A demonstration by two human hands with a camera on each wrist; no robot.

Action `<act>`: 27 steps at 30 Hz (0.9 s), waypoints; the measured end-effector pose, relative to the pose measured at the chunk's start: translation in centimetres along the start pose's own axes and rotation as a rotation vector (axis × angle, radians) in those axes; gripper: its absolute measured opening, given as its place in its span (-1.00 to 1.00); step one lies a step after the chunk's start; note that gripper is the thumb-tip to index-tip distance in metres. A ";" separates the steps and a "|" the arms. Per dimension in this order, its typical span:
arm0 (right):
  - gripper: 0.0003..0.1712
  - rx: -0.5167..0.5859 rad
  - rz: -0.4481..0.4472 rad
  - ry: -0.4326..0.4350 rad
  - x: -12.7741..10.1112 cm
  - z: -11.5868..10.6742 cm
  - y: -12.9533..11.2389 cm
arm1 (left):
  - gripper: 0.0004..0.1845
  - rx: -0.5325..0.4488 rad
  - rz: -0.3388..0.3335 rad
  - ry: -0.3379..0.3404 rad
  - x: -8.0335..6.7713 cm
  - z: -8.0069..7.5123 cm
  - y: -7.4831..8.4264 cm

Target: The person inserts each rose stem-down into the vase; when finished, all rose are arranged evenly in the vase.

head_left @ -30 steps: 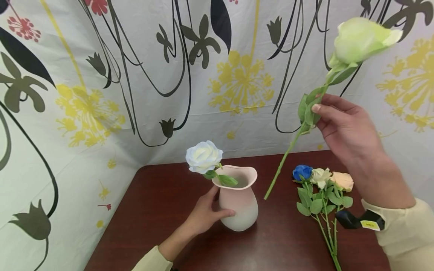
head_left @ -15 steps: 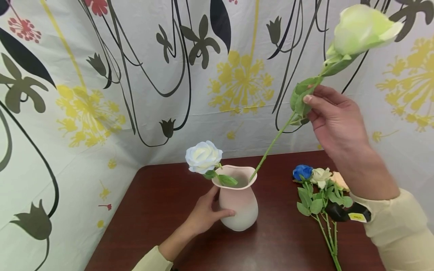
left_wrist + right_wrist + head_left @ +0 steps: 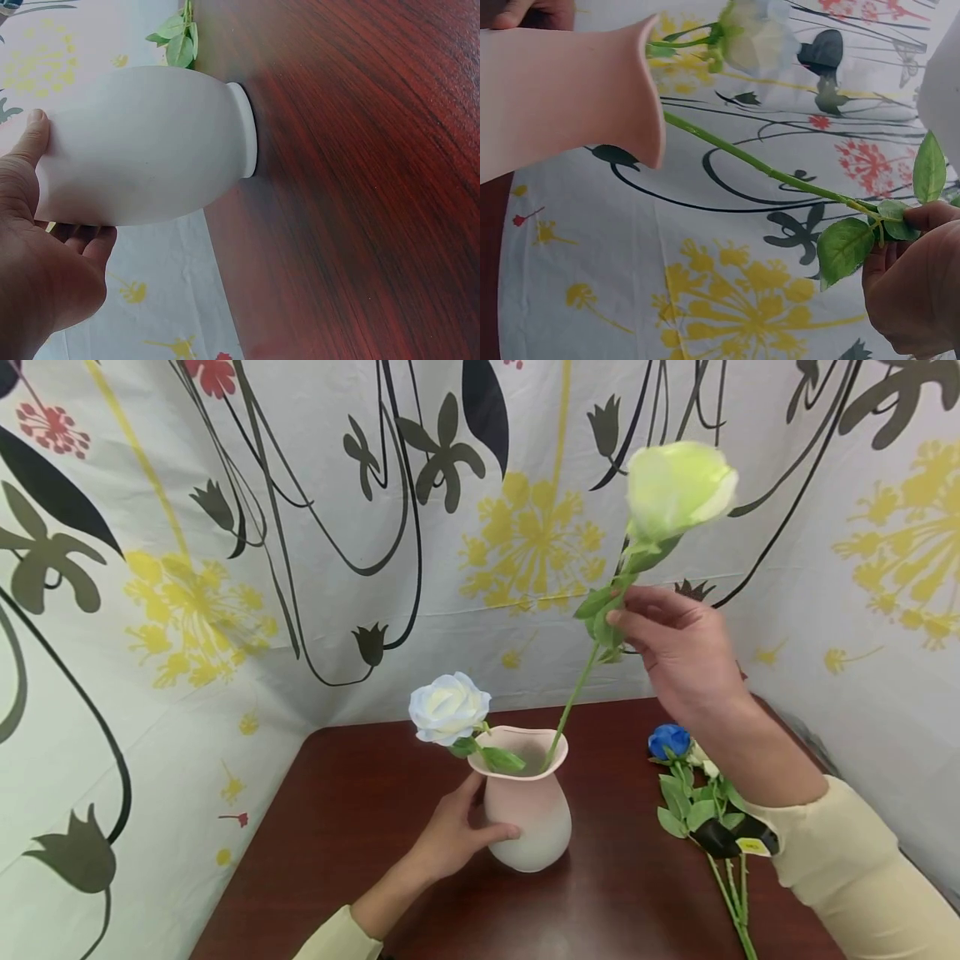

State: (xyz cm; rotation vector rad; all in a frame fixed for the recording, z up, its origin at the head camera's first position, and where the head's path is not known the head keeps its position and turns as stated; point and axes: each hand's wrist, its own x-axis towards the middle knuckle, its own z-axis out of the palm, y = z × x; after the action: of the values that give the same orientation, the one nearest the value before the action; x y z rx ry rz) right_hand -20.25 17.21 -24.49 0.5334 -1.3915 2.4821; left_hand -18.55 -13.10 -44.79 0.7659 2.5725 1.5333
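Slanting, bloom [image 3: 681, 489] up: green rose [image 3: 645, 557] | right grip [image 3: 686, 647] pinching stem [image 3: 576, 690] | left grip [image 3: 452, 835] holding vase [image 3: 534, 818]

- On my head feed, flower-printed fabric backdrop [image 3: 465, 635], nine through three o'clock.
- I see one yellow seed-head motif [image 3: 532, 539] at one o'clock.
- At my six, reddish-brown wood-grain table [image 3: 360, 802].

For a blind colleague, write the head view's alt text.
A person's right hand holds a pale green rose by its stem, the end inside a vase gripped by the left hand. A bluish-white rose leans from the vase; to the right, a blue rose and a partly hidden cream one lie on the table.
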 end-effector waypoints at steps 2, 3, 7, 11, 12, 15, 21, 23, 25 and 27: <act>-0.80 -0.062 0.015 -0.008 -0.2 0.3 0.7 | 0.03 -0.001 0.003 0.002 0.0 0.0 0.0; -0.78 -0.090 0.025 -0.015 -0.3 0.5 1.2 | 0.03 0.000 0.005 0.003 0.0 0.0 0.0; -0.68 -0.217 0.065 -0.053 -0.7 0.8 3.3 | 0.03 -0.003 0.007 0.002 -0.1 0.0 0.0; -0.72 -0.363 0.132 -0.105 -1.2 0.8 5.3 | 0.04 -0.012 0.000 -0.006 -0.1 0.0 0.1; -0.77 -0.397 0.150 -0.119 -1.4 0.8 5.6 | 0.04 -0.014 -0.002 -0.008 -0.1 0.0 0.2; -0.81 -0.457 0.186 -0.160 -1.6 0.8 6.5 | 0.03 -0.017 -0.005 -0.011 -0.1 0.0 0.2; -0.72 -0.600 0.185 -0.212 -1.8 1.0 7.6 | 0.05 -0.003 -0.008 -0.007 -0.1 -0.1 0.3; -0.72 -0.652 0.183 -0.230 -1.8 1.1 7.9 | 0.05 0.001 -0.006 -0.004 -0.1 -0.1 0.3; -0.73 -0.694 0.188 -0.250 -1.8 1.1 8.1 | 0.05 0.004 -0.002 -0.004 -0.1 -0.1 0.3; -0.74 -0.731 0.201 -0.287 -1.9 1.2 8.2 | 0.05 0.007 0.000 -0.006 -0.1 0.0 0.3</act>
State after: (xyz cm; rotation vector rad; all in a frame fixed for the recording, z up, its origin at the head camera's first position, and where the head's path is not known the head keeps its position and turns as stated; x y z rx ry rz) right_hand -21.49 11.90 -31.06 0.6064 -2.3950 1.8476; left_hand -18.37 -13.06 -44.53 0.7704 2.5749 1.5209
